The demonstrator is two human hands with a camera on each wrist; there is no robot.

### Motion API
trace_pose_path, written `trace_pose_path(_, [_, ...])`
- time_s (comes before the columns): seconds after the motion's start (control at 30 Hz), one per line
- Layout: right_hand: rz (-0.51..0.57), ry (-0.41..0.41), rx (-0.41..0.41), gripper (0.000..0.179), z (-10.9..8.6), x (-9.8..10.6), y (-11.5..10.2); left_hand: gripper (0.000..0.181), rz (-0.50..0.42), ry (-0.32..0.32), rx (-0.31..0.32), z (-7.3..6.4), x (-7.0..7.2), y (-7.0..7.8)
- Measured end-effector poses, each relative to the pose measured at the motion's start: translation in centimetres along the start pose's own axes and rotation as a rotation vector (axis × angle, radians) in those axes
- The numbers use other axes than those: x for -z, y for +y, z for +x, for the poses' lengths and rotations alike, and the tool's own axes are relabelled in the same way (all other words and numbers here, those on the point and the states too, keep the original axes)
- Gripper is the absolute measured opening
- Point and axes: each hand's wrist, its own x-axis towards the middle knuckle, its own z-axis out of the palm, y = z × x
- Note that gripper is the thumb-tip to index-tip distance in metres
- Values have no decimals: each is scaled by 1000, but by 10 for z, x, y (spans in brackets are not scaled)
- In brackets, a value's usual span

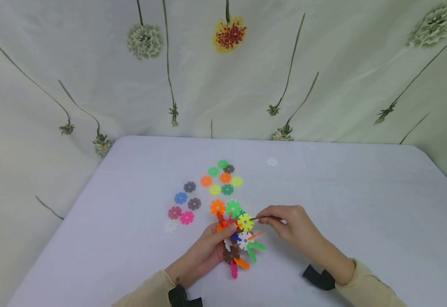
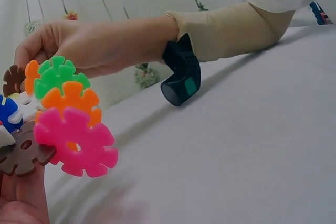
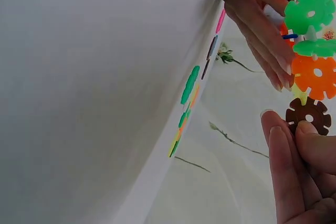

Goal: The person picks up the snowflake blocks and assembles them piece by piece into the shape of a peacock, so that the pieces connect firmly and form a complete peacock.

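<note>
My left hand [image 1: 208, 250] holds a cluster of interlocked snowflake discs [image 1: 231, 253], its thumb lying over the front. The discs, in several colours, stand out at different angles. In the left wrist view, a pink disc [image 2: 63, 129] is nearest the camera, with orange and green discs behind it. Thumb and fingers of my right hand [image 1: 298, 226] pinch a brown disc [image 3: 320, 123], seen edge-on in the head view. It is right at the edge of the cluster's yellow disc [image 1: 242, 226]. The left palm is partly hidden by the cluster.
Loose discs in several colours lie flat on the white table [image 1: 361, 192] beyond and left of the cluster, among them a blue disc [image 1: 180, 198] and a pink disc [image 1: 187, 217]. A white disc [image 1: 271, 162] lies apart near the far edge. Flower-printed cloth [image 1: 246, 85] hangs behind.
</note>
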Motion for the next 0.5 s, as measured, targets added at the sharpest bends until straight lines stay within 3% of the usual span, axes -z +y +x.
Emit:
trace_pose_path(0.3, [129,-115,-45,18,8,6,2,31,-12,8,8,-1,1,2])
trace_pose_path(0.43, [98,-250,-169,22,23,25,17,28,-24,7,-2,0,-2,1])
trace_pose_path(0.5, [60,-236,-287,24,37,35,37,28,-34,11,-6,1,-3,0])
